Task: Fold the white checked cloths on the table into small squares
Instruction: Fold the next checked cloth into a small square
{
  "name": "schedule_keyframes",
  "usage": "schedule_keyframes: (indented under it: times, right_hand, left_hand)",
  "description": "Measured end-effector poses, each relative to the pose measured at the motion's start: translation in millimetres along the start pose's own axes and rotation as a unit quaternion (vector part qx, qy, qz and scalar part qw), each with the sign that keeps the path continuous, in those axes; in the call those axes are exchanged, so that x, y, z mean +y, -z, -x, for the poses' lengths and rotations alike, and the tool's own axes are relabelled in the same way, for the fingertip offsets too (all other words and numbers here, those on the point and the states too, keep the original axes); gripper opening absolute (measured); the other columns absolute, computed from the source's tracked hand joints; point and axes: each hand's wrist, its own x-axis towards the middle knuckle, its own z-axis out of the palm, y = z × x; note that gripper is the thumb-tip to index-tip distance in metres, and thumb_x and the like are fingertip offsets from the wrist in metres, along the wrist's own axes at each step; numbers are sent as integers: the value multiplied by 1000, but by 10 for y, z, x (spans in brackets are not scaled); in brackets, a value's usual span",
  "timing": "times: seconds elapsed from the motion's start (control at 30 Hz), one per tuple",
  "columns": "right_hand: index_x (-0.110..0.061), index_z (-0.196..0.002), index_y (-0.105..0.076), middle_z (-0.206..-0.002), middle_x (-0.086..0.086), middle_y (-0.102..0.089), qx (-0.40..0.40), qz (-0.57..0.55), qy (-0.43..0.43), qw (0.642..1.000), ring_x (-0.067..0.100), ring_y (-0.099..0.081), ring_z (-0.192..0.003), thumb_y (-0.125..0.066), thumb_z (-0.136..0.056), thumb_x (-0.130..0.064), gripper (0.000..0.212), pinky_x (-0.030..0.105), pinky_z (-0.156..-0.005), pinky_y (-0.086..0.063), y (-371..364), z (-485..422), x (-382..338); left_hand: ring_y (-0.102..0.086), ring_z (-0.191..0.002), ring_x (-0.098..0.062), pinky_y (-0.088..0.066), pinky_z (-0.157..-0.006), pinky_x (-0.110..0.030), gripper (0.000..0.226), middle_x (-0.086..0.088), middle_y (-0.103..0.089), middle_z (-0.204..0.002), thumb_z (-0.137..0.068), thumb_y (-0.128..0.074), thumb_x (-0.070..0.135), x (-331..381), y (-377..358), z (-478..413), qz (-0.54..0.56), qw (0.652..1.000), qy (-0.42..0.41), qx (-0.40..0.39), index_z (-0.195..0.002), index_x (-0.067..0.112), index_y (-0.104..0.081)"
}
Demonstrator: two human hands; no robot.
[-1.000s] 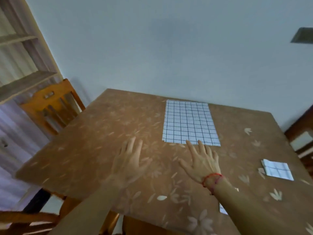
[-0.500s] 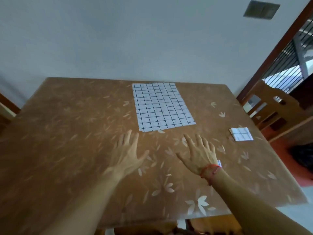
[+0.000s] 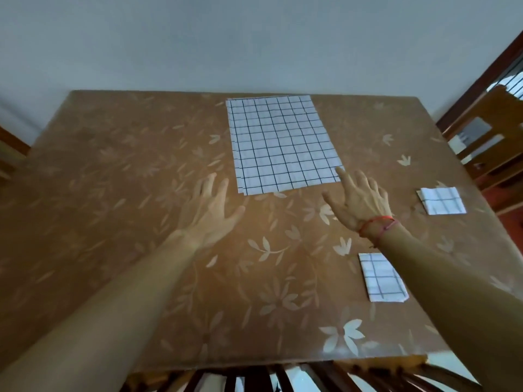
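Note:
A stack of flat white checked cloths (image 3: 280, 142) lies spread at the far middle of the brown floral table (image 3: 113, 193). My left hand (image 3: 208, 213) hovers with fingers apart just left of the stack's near left corner, holding nothing. My right hand (image 3: 359, 202), a red thread on its wrist, reaches with fingers spread; its index fingertip is at the stack's near right corner. One folded checked square (image 3: 441, 200) rests at the right edge of the table. Another folded checked square (image 3: 380, 277) lies nearer, partly under my right forearm.
A wooden chair (image 3: 481, 142) stands off the table's right side. Chair slats (image 3: 283, 377) show below the near edge, and a bit of another chair (image 3: 8, 154) sits at the far left. A pale wall rises behind the table.
The view has swung right and down, bringing the near folded square into sight. Both hands have reached forward toward the near edge of the flat cloths; the right fingertip now meets the corner.

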Motion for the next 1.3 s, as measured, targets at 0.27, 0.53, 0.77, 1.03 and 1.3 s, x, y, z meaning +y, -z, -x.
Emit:
schedule_keyframes:
  times: [0.27,0.53,0.77,1.03,1.3]
  right_hand:
    - [-35,-146,-23,-151,13,-28,9,8,22,1000,36,-32,-134,-32,-85,-69,70,52,-107,-28,-318,-514,-66]
    - [-32,-146,-23,-153,16,-25,-28,1,29,999,33,-27,-138,-38,-89,-64,67,50,-109,-27,-1060,-1154,-36]
    - [-37,-147,-16,-156,19,-14,-46,17,66,997,32,-10,-146,-29,-86,-70,70,49,-115,-17,-1316,-1404,-29]
    - [-35,-135,-30,-139,11,-39,-13,63,80,995,27,-32,-134,-27,-88,-64,55,56,-113,-12,-1412,-1382,-41]
    - [-24,-140,-32,-124,12,-50,8,84,59,995,30,-45,-120,-36,-88,-57,62,59,-114,-6,-1439,-1054,-120]
  left_hand:
    - [-22,-141,-27,-34,-108,-50,70,-6,-18,-157,-90,-38,62,224,-497,-563,-19,999,-27,-39,-146,20,-30]
    - [-7,-146,-23,-34,-108,-46,71,-4,-7,-159,-93,-35,62,223,-1131,-1137,-10,996,-10,-88,-150,22,-21]
    - [4,-148,-35,-5,-120,-49,67,-22,-1,-160,-95,-25,61,184,-1448,-1301,-77,992,-7,-99,-154,32,-11]
    - [-6,-149,-27,-11,-120,-46,69,-16,-14,-161,-97,-28,54,231,-1441,-1259,-90,993,-10,-73,-152,12,-25]
    - [-50,-123,-27,-39,-98,-42,43,-10,-60,-128,-85,-58,24,194,-1322,-991,-79,996,-36,38,-122,2,-57]
